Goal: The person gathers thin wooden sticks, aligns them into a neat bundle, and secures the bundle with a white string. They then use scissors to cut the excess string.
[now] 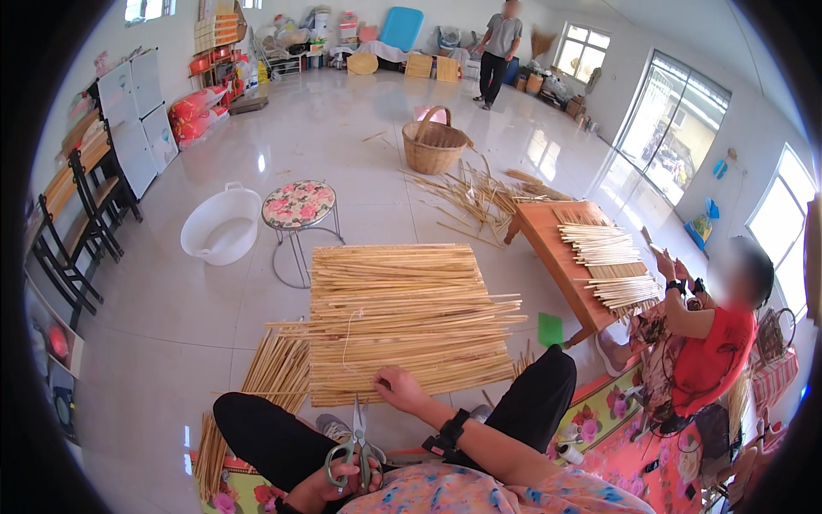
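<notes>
A panel of pale straw-coloured stalks (411, 317) lies in front of me, its stalks running side to side with uneven ends at the right. My right hand (401, 390) is at its near edge, fingers curled closed; whatever they pinch is too small to make out. Low at the left, my left hand (338, 481) grips a pair of scissors (356, 445) by the handles, blades pointing up toward the panel's edge. A thin white thread (348, 338) trails across the stalks. Loose stalks (278, 364) are heaped beside and below the panel's left side.
A person in red (715, 343) handles stalks at a low wooden table (544, 248) on the right. Another person (501, 51) stands far back. A flowered stool (298, 204), a white tub (223, 227) and a wicker basket (434, 147) stand beyond the panel.
</notes>
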Demonstrator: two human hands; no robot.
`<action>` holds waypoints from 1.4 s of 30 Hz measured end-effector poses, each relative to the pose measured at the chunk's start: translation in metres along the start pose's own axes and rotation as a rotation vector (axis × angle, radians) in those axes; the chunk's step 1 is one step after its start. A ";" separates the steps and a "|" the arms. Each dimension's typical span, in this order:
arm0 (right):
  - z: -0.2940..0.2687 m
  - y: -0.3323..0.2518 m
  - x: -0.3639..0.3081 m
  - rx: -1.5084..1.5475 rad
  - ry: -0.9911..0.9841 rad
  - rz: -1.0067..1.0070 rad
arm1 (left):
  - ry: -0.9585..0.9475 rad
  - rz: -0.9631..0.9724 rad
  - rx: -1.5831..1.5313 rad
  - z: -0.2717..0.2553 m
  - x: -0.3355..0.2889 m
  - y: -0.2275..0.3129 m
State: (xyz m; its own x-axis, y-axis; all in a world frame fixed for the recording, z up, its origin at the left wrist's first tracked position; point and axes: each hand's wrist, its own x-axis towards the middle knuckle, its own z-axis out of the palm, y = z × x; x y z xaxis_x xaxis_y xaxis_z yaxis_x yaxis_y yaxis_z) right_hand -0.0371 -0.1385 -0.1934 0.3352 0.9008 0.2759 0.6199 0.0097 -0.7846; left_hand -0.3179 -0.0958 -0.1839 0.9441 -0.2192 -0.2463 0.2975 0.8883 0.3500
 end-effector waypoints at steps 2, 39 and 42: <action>0.000 0.002 0.000 -0.018 -0.019 0.014 | 0.051 -0.034 -0.056 -0.002 -0.004 -0.003; 0.001 0.004 0.002 -0.015 0.046 0.004 | -0.005 0.036 -0.005 0.017 0.021 0.010; 0.005 0.007 -0.001 -0.052 0.046 0.018 | -0.030 0.027 -0.006 0.018 0.016 0.011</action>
State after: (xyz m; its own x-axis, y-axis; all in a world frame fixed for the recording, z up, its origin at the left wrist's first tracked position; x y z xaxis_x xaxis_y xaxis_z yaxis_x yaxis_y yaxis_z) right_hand -0.0366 -0.1378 -0.2019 0.3785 0.8795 0.2884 0.6490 -0.0300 -0.7602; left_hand -0.2970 -0.0972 -0.1680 0.9555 -0.2074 -0.2096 0.2714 0.8965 0.3501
